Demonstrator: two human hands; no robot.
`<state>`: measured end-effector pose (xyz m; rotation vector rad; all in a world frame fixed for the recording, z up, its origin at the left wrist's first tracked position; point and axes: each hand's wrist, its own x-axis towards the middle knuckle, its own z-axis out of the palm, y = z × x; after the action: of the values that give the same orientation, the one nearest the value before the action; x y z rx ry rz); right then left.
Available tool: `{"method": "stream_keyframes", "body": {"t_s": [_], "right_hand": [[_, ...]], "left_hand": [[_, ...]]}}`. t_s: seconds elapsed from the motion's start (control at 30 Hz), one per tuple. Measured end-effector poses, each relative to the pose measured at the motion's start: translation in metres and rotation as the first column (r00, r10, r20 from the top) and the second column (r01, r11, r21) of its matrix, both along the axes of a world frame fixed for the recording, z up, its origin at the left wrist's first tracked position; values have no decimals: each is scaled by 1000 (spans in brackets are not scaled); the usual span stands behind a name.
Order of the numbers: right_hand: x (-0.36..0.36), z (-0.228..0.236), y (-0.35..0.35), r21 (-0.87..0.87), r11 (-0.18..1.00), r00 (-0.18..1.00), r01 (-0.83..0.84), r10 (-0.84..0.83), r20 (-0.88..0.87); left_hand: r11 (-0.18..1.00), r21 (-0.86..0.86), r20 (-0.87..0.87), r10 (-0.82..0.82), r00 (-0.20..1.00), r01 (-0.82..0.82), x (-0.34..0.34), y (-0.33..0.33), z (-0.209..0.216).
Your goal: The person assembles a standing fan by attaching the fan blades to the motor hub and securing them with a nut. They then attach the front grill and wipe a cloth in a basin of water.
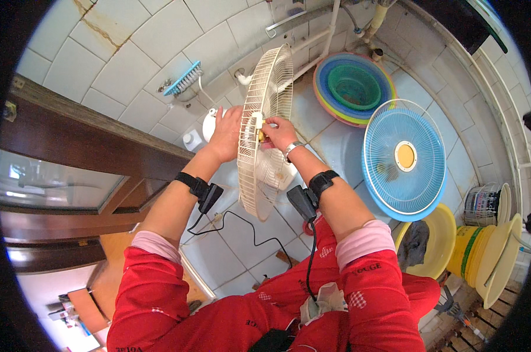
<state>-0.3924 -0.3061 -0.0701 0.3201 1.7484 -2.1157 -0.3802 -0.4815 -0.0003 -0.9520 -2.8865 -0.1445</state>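
An off-white wire fan guard (251, 170) stands edge-on in front of me, upright. My left hand (224, 138) grips it from its left side, the fingertips partly hidden behind the wires. With bent fingers, my right hand (282, 134) reaches the guard's middle and pinches a small yellow piece (261, 135). Just above that piece, a pale clip (257, 120) sits on the guard. White plastic fan parts show behind and below it, largely covered. To the right, a round wire guard with a yellow centre (405, 155) lies on a blue basin (389, 199).
Nested coloured basins (319, 88) stand in the far corner. At right are a yellow basin (444, 234) with dark cloth and a yellow bucket (468, 255). A blue brush (186, 77) hangs on the tiled wall. A brown door (95, 176) borders the left; a black cord (242, 217) trails below.
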Motion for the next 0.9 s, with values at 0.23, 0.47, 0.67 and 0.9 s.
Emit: {"method": "stream_keyframes", "body": {"t_s": [0.23,0.47,0.67,0.9], "right_hand": [[10,-9,-8,385,889,838,247,3,-545],[11,-5,0,614,783,831,97,275,-483],[25,-2,-1,475,877,887,76,158,-434],[11,-17,27,326,942,910,84,61,-410]], "left_hand": [[997,-69,-14,18,1000,-19,1,0,0],[1000,-11,-39,2,999,-2,-1,-2,-3],[1000,-16,-44,-15,999,14,0,-2,-3],[1000,6,-33,-14,999,14,0,-2,-2]]}}
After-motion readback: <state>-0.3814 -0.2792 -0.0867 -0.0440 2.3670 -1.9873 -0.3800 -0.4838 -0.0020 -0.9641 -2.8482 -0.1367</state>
